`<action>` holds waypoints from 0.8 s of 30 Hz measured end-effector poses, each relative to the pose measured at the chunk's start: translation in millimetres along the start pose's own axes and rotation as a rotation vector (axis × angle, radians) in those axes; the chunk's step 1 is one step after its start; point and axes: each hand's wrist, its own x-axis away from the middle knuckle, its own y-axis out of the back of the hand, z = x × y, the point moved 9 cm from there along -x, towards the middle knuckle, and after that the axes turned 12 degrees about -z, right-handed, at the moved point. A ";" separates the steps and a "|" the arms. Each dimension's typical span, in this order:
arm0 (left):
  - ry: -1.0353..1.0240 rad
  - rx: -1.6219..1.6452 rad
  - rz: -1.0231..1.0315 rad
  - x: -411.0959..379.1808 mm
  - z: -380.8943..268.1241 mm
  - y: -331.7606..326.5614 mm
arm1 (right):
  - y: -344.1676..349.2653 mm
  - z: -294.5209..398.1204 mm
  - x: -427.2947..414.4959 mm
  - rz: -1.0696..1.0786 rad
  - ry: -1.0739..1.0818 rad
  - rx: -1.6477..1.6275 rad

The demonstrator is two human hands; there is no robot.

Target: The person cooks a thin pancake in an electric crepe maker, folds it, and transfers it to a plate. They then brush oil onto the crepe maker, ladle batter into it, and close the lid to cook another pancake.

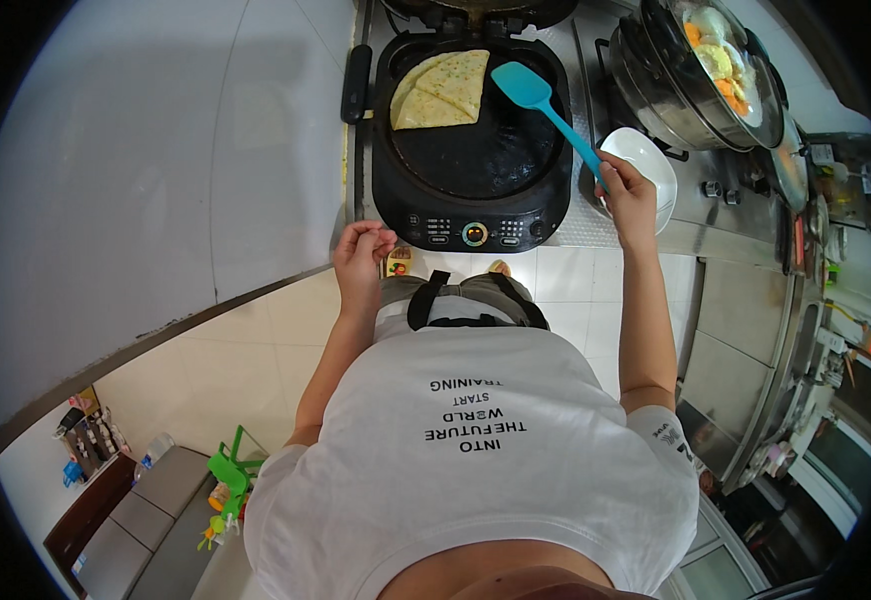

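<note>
A folded flatbread with green and orange flecks lies on the upper left of the black round plate of an electric griddle. My right hand grips the handle of a turquoise spatula, whose blade is over the plate's right side, apart from the bread. Beneath that hand is a white bowl; its inside is partly hidden. My left hand is beside the griddle's lower left corner, fingers curled loosely, with nothing seen in it. Whether it touches the griddle's edge cannot be told.
A steamer pot with a clear lid stands on the stove at upper right, food showing through the lid. The griddle's raised lid is at the top. A grey-white wall panel borders the griddle's left side. Stove knobs are right of the bowl.
</note>
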 end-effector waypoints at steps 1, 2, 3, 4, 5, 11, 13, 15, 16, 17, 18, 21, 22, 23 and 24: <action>0.000 -0.005 -0.001 0.2 -0.7 -1.2 | -5.8 -4.4 -1.2 0.017 -0.078 -0.057; 0.000 0.006 0.003 0.8 -1.9 -3.0 | -11.0 -7.3 -2.0 0.030 -0.101 -0.042; -0.002 0.017 0.004 1.1 -3.4 -4.4 | -15.1 -7.0 -1.6 0.003 -0.096 -0.037; -0.003 0.028 0.006 1.2 -4.4 -5.5 | -20.1 -6.6 -0.3 -0.024 -0.090 -0.032; -0.004 0.027 0.006 1.0 -4.4 -5.7 | -23.2 -7.8 0.1 -0.052 -0.085 -0.028; -0.007 0.017 -0.032 1.1 -3.3 2.4 | -29.7 5.5 11.6 -0.017 0.000 -0.056; 0.006 0.016 -0.042 1.9 -2.6 3.9 | -37.6 9.3 25.6 0.065 -0.106 -0.120; 0.009 0.009 -0.057 3.0 -3.8 3.7 | -55.0 6.0 46.0 0.163 -0.259 -0.201; 0.011 0.005 -0.060 2.8 -4.1 2.8 | -62.4 3.6 57.1 0.209 -0.302 -0.217; 0.012 0.007 -0.054 2.6 -4.0 1.5 | -70.4 -1.3 68.3 0.256 -0.345 -0.234; 0.012 0.009 -0.048 2.2 -4.4 0.6 | -78.0 -8.5 76.3 0.265 -0.376 -0.275; 0.010 0.007 -0.028 0.4 -5.6 -1.0 | -89.8 -21.4 91.3 0.235 -0.484 -0.369; 0.009 0.006 -0.021 0.0 -5.8 -1.3 | -92.0 -24.8 93.8 0.212 -0.492 -0.387; 0.007 0.001 -0.019 -0.4 -6.0 -1.1 | -93.9 -28.4 96.2 0.190 -0.500 -0.405; 0.006 -0.003 -0.015 -0.9 -5.7 -1.2 | -95.0 -31.8 98.4 0.165 -0.508 -0.423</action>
